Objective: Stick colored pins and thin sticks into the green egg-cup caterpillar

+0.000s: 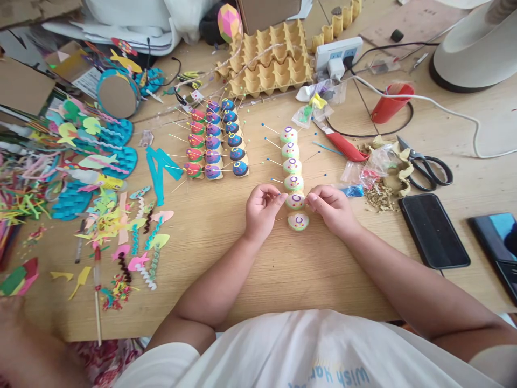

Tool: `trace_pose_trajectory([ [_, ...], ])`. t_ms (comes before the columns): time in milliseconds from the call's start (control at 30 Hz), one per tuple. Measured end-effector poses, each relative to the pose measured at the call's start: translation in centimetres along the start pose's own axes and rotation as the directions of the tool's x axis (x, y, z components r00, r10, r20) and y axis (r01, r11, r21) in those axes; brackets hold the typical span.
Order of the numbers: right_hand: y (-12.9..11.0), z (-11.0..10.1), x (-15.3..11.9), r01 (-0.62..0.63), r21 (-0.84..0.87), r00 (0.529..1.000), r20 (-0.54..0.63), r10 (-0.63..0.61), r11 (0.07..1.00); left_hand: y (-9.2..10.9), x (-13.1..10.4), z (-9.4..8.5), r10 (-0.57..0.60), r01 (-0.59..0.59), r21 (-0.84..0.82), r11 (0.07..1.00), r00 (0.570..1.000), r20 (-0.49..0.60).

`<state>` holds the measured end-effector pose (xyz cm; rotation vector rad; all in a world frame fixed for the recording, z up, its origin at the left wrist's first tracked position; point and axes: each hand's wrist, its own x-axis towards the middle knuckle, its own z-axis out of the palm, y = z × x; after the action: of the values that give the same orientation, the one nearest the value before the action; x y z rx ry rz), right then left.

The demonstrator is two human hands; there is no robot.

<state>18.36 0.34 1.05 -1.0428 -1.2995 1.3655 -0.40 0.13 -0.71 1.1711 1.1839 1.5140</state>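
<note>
A column of several white domes with pale green rims, purple arcs and coloured dots stands before me. Thin blue-tipped sticks jut from the sides of the upper ones. My left hand is closed in a pinch at the left edge of the second dome from the near end. On that dome's right edge my right hand pinches too. Whatever is between the fingertips of each hand is hidden or too small to make out. The nearest dome sits just below both hands.
Rows of red, purple and blue domes with sticks stand left of centre. Behind are egg trays and a power strip. To the right lie a red-handled knife, scissors and phone. Another person's arm shows lower left.
</note>
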Motion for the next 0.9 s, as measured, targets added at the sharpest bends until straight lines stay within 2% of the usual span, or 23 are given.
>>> trace_pose_trajectory([
  [900, 0.13, -0.08, 0.02, 0.025, -0.022, 1.0, 0.005, -0.024, 0.999, -0.22, 0.07, -0.45, -0.014, 0.014, -0.01, 1.0, 1.0, 0.008],
])
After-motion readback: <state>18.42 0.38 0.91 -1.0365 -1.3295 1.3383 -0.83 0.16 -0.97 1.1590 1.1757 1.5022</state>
